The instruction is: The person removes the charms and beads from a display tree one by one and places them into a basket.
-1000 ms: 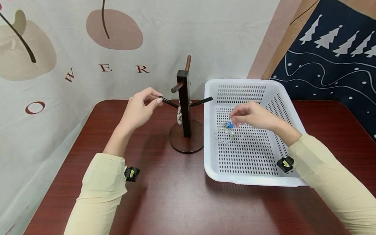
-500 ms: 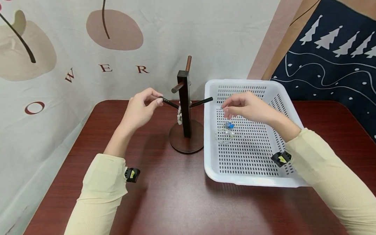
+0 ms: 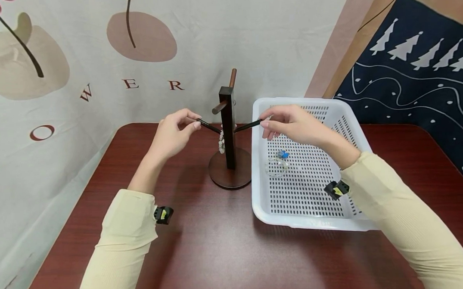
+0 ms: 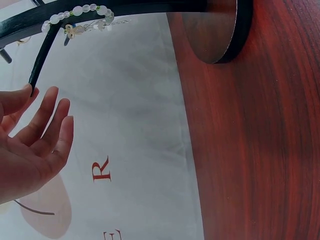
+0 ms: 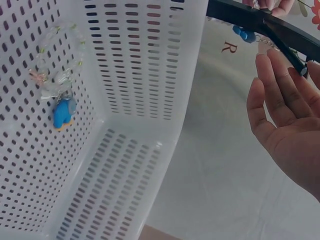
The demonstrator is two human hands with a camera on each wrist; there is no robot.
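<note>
Soft glare on the tabletop (image 3: 217,253)

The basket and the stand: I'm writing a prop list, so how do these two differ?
The basket is white, while the stand is dark brown. The basket is a wide, open, slotted box; the stand is a slim upright post with arms and a round base. A clear beaded bracelet lies in the basket, whereas a pale beaded bracelet hangs on the stand. Both rest on the red-brown table.
</note>
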